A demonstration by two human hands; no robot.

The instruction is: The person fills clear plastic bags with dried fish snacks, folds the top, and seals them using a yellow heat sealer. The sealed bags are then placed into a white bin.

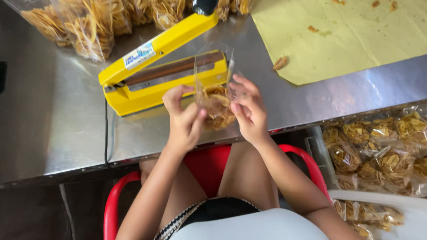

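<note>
Both hands grip a clear bag of chips (216, 104) just above the near edge of the steel surface (58, 111): the left hand (183, 118) pinches its left side, the right hand (249, 109) its right. At 11 o'clock from the bag sits a yellow heat sealer (155, 73), arm raised. Filled bags (378, 146) lie at 4 o'clock.

The heat sealer (160, 75) stands on the bench (53, 124), its lever arm raised. Just in front of the sealer, a small bag of chips (216, 104) is held upright between the left hand (183, 118) and the right hand (249, 111). Behind the sealer lie filled bags (84, 24) (along the far edge). Right of the sealer lies a paper sheet (351, 35); below that, a bin of bags (382, 146).
</note>
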